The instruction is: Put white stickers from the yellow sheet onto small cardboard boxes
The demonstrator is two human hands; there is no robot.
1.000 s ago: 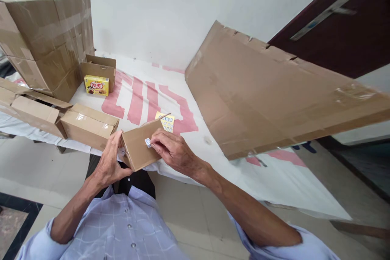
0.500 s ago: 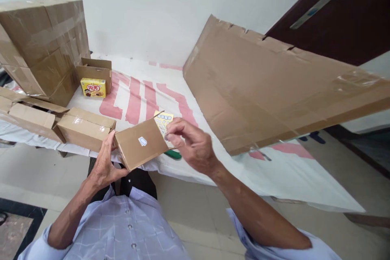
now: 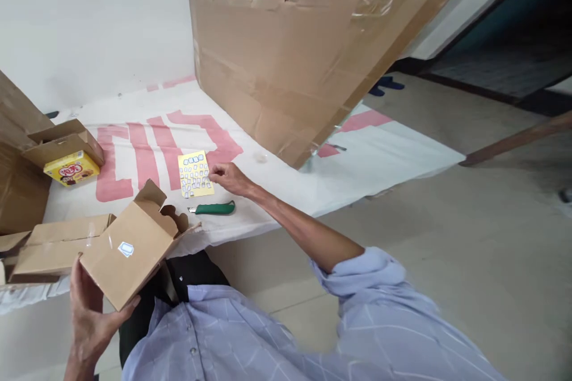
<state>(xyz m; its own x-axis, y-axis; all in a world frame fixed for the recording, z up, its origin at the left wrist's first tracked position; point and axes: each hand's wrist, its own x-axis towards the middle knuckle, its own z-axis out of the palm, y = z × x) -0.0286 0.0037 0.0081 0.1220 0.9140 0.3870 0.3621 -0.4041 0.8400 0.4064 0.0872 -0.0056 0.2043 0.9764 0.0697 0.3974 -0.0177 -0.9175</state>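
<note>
My left hand (image 3: 92, 317) holds a small open cardboard box (image 3: 134, 247) at the lower left, below the table's edge. A small white sticker (image 3: 126, 248) sits on the box's facing side, and its top flaps stand open. My right hand (image 3: 229, 177) reaches out over the table and touches the right edge of a yellow sticker sheet (image 3: 195, 174) with several small white stickers. Whether it pinches a sticker I cannot tell. A green-handled utility knife (image 3: 214, 209) lies just in front of the sheet.
The table carries a white cloth with red lettering (image 3: 147, 149). A large flattened cardboard sheet (image 3: 286, 65) leans at the back. A closed taped box (image 3: 53, 244) lies at left. Farther left, an open box (image 3: 62, 141) holds a yellow snack packet (image 3: 71, 168). Tiled floor is on the right.
My right hand left the box and moved to the sticker sheet on the table. My left hand lowered the box to the left. The view swung right.
</note>
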